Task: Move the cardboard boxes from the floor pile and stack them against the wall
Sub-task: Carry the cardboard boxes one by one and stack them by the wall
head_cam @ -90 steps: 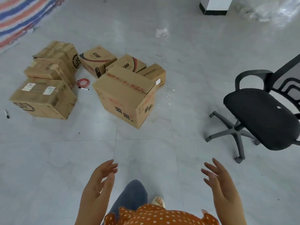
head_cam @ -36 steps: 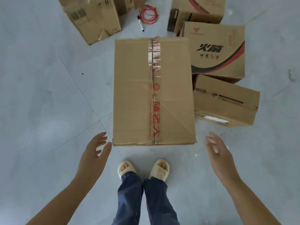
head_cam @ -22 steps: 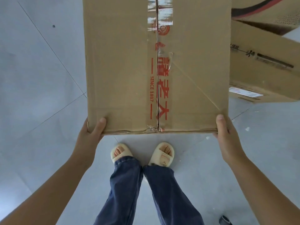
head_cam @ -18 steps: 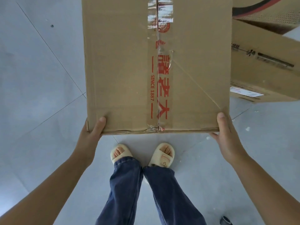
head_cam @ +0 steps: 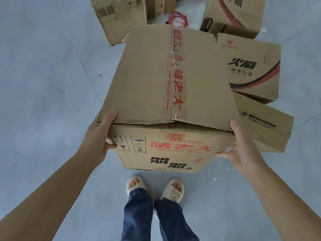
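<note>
Your feet in pale slippers [head_cam: 154, 186] stand on the grey floor [head_cam: 43, 94] directly below the load. Your left hand [head_cam: 99, 136] and right hand [head_cam: 243, 146] grip the near corners of the large taped box [head_cam: 166, 101], thumbs on top, fingers curled underneath, its near edge tipped up. Just behind on the right lie the printed box [head_cam: 251, 66] and a plainer box [head_cam: 267, 129]; farther off, more boxes [head_cam: 119, 16] and a red cord [head_cam: 178, 19].
</note>
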A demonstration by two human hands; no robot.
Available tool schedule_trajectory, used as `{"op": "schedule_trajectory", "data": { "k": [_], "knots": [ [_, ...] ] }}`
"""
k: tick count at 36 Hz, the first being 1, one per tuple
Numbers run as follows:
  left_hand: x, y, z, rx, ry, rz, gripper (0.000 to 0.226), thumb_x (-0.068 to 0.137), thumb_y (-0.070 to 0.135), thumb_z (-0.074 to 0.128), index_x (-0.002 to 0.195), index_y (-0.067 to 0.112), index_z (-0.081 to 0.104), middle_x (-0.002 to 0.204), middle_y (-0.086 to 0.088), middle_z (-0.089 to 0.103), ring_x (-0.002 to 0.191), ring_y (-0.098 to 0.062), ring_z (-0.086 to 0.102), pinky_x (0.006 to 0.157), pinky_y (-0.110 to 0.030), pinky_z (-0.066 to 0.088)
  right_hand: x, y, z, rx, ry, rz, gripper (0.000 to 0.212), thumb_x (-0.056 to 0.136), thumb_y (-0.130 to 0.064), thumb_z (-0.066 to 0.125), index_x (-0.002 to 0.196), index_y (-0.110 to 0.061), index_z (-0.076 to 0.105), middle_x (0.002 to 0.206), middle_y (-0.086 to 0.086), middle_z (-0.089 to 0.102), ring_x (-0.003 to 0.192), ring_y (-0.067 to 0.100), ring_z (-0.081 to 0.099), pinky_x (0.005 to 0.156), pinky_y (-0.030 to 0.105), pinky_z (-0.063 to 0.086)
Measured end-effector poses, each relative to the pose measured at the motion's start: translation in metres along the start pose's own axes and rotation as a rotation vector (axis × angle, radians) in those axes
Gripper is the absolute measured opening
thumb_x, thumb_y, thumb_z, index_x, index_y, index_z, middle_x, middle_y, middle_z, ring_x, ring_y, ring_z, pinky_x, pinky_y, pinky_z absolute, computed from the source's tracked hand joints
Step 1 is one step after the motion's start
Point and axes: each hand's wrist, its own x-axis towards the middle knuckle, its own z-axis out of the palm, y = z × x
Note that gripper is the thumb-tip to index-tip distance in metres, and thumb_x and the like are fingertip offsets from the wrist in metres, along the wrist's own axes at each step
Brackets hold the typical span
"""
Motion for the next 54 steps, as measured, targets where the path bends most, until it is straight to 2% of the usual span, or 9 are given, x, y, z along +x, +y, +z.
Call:
{"op": "schedule_trajectory", "data": {
  "k": [5, 11, 17, 21, 27, 32, 38, 44, 54],
  "knots": [
    [-0.071, 0.04, -0.036, -0.028, 0.056, -0.035, 0.025, 0.094, 0.034, 0.055, 0.118, 0.028, 0.054, 0.102, 0.012, 0.064, 0.093, -0.006, 0.06, 0.082, -0.05, 0.052, -0.063, -0.047, 0.016, -0.052, 0.001, 0.039, 0.032, 0.096, -0.04, 0.05, 0.127, -0.035, 0.054, 0.13, -0.009, 0.058, 0.123, 0.021, 0.051, 0.09, 0.07, 0.043],
    [-0.171, 0.078, -0.088, -0.114, 0.159, -0.034, 0.014, 0.093, 0.033, 0.055, 0.107, 0.032, 0.055, 0.104, 0.011, 0.062, 0.099, -0.011, 0.058, 0.089, -0.057, 0.05, -0.142, -0.107, 0.042, -0.169, -0.089, 0.013, 0.01, 0.094, -0.039, 0.055, 0.102, -0.038, 0.06, 0.125, -0.005, 0.059, 0.119, 0.025, 0.054, 0.084, 0.065, 0.05],
    [-0.254, 0.078, -0.12, -0.26, 0.326, 0.014, 0.024, 0.094, 0.034, 0.054, 0.118, 0.029, 0.055, 0.108, 0.009, 0.062, 0.103, -0.013, 0.057, 0.087, -0.055, 0.05, -0.188, -0.142, 0.062, -0.319, -0.239, -0.057, 0.041, 0.093, -0.043, 0.055, 0.129, -0.023, 0.054, 0.125, 0.0, 0.06, 0.114, 0.027, 0.058, 0.082, 0.055, 0.054],
    [-0.303, 0.075, -0.137, -0.337, 0.454, 0.04, 0.036, 0.092, 0.036, 0.056, 0.127, 0.026, 0.052, 0.116, 0.007, 0.06, 0.109, -0.016, 0.056, 0.088, -0.056, 0.05, -0.218, -0.164, 0.081, -0.369, -0.4, -0.1, 0.027, 0.095, -0.043, 0.051, 0.12, -0.035, 0.056, 0.12, -0.007, 0.061, 0.114, 0.021, 0.056, 0.084, 0.058, 0.051],
    [-0.361, 0.065, -0.158, -0.454, 0.623, 0.056, 0.035, 0.092, 0.037, 0.056, 0.123, 0.021, 0.054, 0.096, 0.01, 0.057, 0.088, -0.007, 0.053, 0.089, -0.054, 0.05, -0.261, -0.183, 0.115, -0.479, -0.592, -0.192, 0.014, 0.097, -0.038, 0.048, 0.103, -0.036, 0.061, 0.1, -0.011, 0.064, 0.096, 0.01, 0.058, 0.088, 0.064, 0.046],
    [-0.403, 0.045, -0.178, -0.563, 0.749, 0.058, 0.032, 0.092, 0.035, 0.055, 0.121, 0.021, 0.055, 0.095, 0.009, 0.055, 0.087, -0.008, 0.052, 0.086, -0.054, 0.051, -0.298, -0.18, 0.147, -0.59, -0.748, -0.253, 0.016, 0.098, -0.038, 0.047, 0.106, -0.037, 0.061, 0.108, -0.006, 0.064, 0.099, 0.014, 0.059, 0.073, 0.054, 0.05],
    [-0.448, 0.015, -0.215, -0.677, 0.902, 0.038, 0.028, 0.092, 0.037, 0.057, 0.115, 0.025, 0.049, 0.097, 0.011, 0.053, 0.087, -0.006, 0.051, 0.087, -0.057, 0.05, -0.346, -0.165, 0.19, -0.701, -0.906, -0.266, 0.015, 0.098, -0.04, 0.046, 0.1, -0.036, 0.06, 0.103, -0.007, 0.063, 0.096, 0.012, 0.058, 0.086, 0.066, 0.048],
    [-0.49, -0.026, -0.273, -0.733, 1.004, -0.003, 0.047, 0.088, 0.044, 0.059, 0.128, 0.021, 0.051, 0.113, 0.002, 0.053, 0.1, -0.016, 0.052, 0.072, -0.054, 0.056, -0.403, -0.134, 0.242, -0.795, -1.034, -0.255, 0.017, 0.098, -0.04, 0.047, 0.103, -0.032, 0.061, 0.103, -0.004, 0.064, 0.093, 0.014, 0.058, 0.082, 0.067, 0.049],
    [-0.544, -0.094, -0.398, -0.848, 1.071, -0.081, 0.047, 0.087, 0.047, 0.059, 0.127, 0.022, 0.05, 0.123, -0.002, 0.051, 0.112, -0.023, 0.049, 0.078, -0.061, 0.053, -0.506, -0.039, 0.343, -0.952, -1.163, -0.203, 0.024, 0.099, -0.042, 0.043, 0.109, -0.029, 0.06, 0.109, -0.001, 0.064, 0.098, 0.018, 0.059, 0.08, 0.066, 0.05]
  ]
}}
